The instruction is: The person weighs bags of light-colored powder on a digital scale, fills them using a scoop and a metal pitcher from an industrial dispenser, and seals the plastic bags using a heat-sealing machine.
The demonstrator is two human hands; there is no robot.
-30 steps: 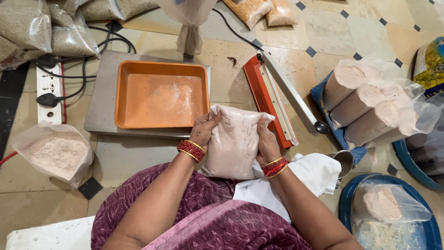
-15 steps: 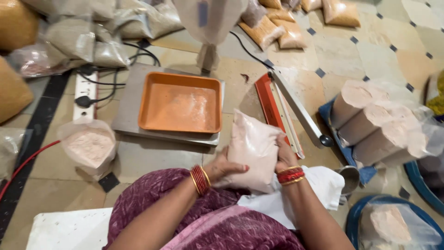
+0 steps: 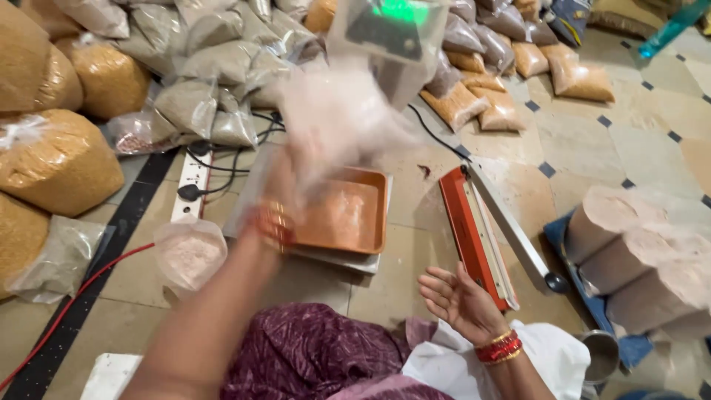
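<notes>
The clear plastic bag of pale pink powder (image 3: 337,118) is up in the air above the orange tray (image 3: 348,215), blurred, held from below in the left hand (image 3: 285,189). That hand's grip appears closed around the bag's lower part, though the blur hides the fingers. The right hand (image 3: 459,300) rests free near the person's lap, palm up, fingers spread, holding nothing, just beside the near end of the red heat sealer (image 3: 474,237).

Judged from this, the main risk is spillage: one hand carries the bag alone, and whether its mouth is closed cannot be told, so a loose hold or a tilt could shed powder onto the tray, the grey scale platform (image 3: 333,258) under it or the tiled floor (image 3: 592,148). The white power strip (image 3: 191,187) with its black plugs lies just left of the scale, where stray powder would be unwelcome.

A small open bag of the same pink powder (image 3: 189,255) sits on the floor near the scale's left side. Along the floor's left edge lie bulging clear sacks of yellow grain (image 3: 55,159); toward the far side are grey-green packets (image 3: 215,67); at the far right, flat sealed packets of orange-brown grain (image 3: 511,74). At the right edge, cylindrical pink-filled bags (image 3: 637,252) lie stacked on a blue tray (image 3: 570,274), with a steel cup (image 3: 601,354) near it.
</notes>
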